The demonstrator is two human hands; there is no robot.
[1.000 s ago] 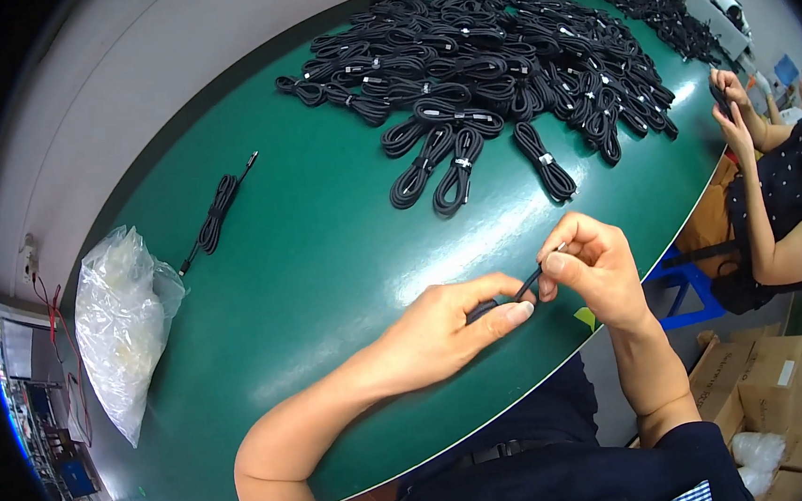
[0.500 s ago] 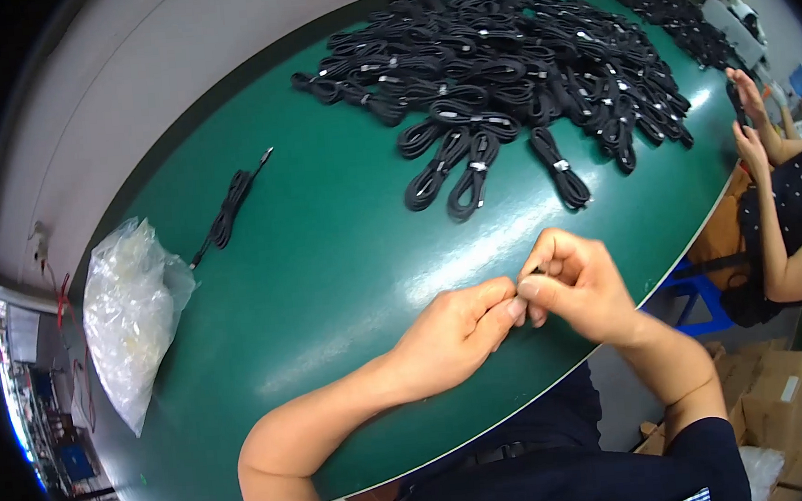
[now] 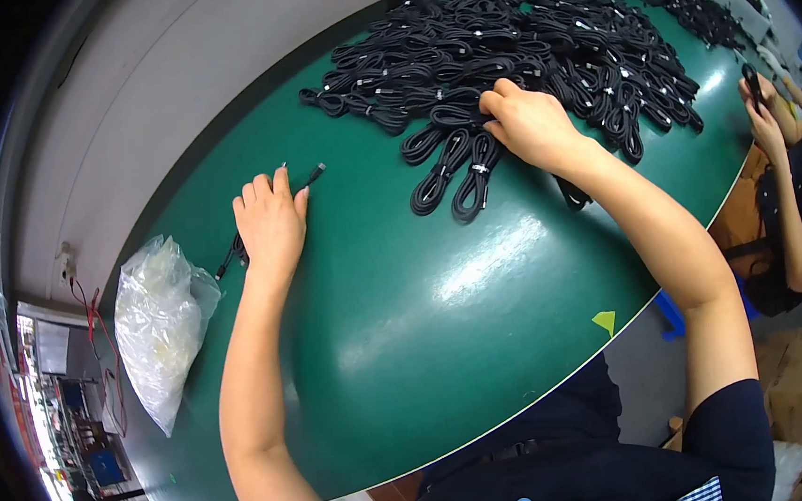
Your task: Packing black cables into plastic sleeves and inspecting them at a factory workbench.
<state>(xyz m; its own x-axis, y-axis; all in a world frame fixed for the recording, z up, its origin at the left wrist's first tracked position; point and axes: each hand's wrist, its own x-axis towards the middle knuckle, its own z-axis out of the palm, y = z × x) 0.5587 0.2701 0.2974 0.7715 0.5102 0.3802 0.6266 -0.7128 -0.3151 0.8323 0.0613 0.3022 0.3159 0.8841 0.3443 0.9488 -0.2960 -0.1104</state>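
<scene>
A clear, crumpled plastic bag [image 3: 162, 330] lies on the left of the green worktop [image 3: 367, 291]. Just right of it, the left hand [image 3: 269, 218] reaches palm down over black cable [image 3: 227, 262], hiding its middle; whether the fingers grip it I cannot tell. One connector [image 3: 318, 172] shows beyond the thumb. Further right, two tied cable coils [image 3: 472, 186] lie side by side at the near edge of a large pile of black coiled cables [image 3: 488, 41]. The right hand [image 3: 529, 125] is at that edge, thumb and fingers bent close together; I cannot tell whether they hold a coil. Yellow-green tape [image 3: 604, 322] marks the worktop's near edge. At far right, a co-worker holds a black cable bundle [image 3: 753, 86].
</scene>
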